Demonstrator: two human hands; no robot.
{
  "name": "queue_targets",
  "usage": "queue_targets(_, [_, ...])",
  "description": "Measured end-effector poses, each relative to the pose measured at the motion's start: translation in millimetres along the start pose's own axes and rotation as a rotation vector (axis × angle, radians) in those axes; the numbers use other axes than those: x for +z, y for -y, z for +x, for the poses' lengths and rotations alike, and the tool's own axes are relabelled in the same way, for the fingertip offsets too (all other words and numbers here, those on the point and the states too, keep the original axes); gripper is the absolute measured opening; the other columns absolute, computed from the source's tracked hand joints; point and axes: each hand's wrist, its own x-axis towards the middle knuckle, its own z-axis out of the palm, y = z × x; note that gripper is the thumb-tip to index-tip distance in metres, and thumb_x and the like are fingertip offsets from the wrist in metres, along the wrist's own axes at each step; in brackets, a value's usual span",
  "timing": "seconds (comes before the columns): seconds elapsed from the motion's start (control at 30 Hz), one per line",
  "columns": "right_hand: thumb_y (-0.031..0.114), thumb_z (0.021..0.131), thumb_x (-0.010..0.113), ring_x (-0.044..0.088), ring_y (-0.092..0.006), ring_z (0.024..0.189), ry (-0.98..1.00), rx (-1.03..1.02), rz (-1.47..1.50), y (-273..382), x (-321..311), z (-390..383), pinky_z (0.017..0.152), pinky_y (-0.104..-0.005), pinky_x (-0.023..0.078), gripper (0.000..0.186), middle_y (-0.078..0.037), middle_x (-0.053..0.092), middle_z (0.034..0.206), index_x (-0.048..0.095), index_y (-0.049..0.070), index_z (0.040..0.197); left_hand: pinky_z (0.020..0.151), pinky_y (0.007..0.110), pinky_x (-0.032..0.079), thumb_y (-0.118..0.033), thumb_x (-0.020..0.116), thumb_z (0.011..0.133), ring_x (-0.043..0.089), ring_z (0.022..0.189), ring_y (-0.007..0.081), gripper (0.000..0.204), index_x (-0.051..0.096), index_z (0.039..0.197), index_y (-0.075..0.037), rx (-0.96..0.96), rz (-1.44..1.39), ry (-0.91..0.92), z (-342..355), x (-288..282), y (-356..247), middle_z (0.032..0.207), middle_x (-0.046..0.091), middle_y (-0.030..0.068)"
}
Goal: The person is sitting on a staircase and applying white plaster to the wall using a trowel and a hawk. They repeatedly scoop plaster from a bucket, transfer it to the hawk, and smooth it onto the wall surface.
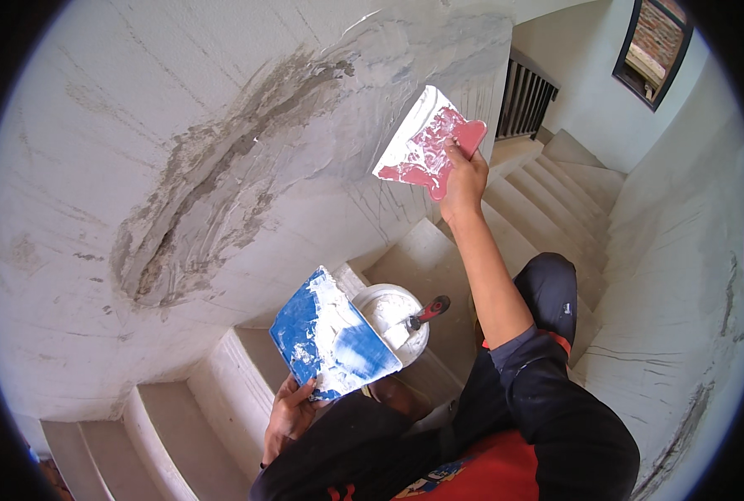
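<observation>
My right hand (465,182), arm stretched forward, grips a red plastic putty spreader (443,142) smeared with white filler along its wide edge. The spreader is up by the wall (305,159); whether its edge touches the surface I cannot tell. Low on the left, my left hand (290,415) holds a blue plastic spreader (301,326) by its lower corner, with a thick band of white putty across its face. Just behind the blue sheet, partly hidden by it, stands a white bucket (422,338) of putty. A scraper with a red and black handle (433,309) rests in the bucket.
A rough grey patched strip (196,192) runs diagonally along the wall. Concrete stairs (167,434) pass beneath me, with more steps (547,196) on the right. Beyond are a black railing (526,98) and a dark-framed window (652,50). A curved wall (681,334) bounds the right side.
</observation>
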Motion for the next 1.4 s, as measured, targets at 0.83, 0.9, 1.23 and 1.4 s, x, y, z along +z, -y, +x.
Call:
queue_targets(0.83, [0.010,0.089,0.057,0.057,-0.0121,0.078,0.232,-0.489,-0.442,-11,68,-87,0.071,-0.0274,0.046,0.020,-0.009,0.064,0.090,0.057,-0.004,0.104,0.071,0.030,0.058,-0.004,0.050,0.091,0.064,0.091,0.0184,0.030,0.045,0.121,0.001,0.031,-0.043,0.035,-2,-11,2,0.108,0.062,0.0108])
queue_targets(0.9, [0.009,0.090,0.055,0.061,-0.0151,0.079,0.177,-0.575,-0.480,-16,81,-89,0.071,-0.0287,0.047,0.022,-0.013,0.065,0.091,0.057,-0.004,0.107,0.072,0.030,0.058,-0.005,0.050,0.091,0.065,0.090,0.0183,0.030,0.045,0.120,0.001,0.026,-0.035,0.034,-1,-12,3,0.107,0.062,0.0105])
queue_targets(1.23, [-0.005,0.071,0.057,0.054,-0.0466,0.107,0.036,-1.009,-0.890,-49,166,-90,0.077,-0.0423,0.053,0.061,-0.038,0.045,0.121,0.039,-0.009,0.128,0.070,0.029,0.057,-0.005,0.052,0.090,0.065,0.087,0.0164,0.029,0.047,0.118,0.000,0.055,-0.055,0.017,-7,-7,5,0.106,0.062,0.0090])
queue_targets(1.4, [-0.003,0.071,0.059,0.059,-0.0413,0.102,0.207,-1.114,-0.872,-70,140,-109,0.074,-0.0377,0.054,0.060,-0.033,0.050,0.120,0.043,-0.005,0.128,0.070,0.029,0.057,-0.005,0.052,0.091,0.065,0.086,0.0163,0.029,0.047,0.118,0.000,0.048,-0.045,0.017,-2,-10,10,0.105,0.063,0.0086])
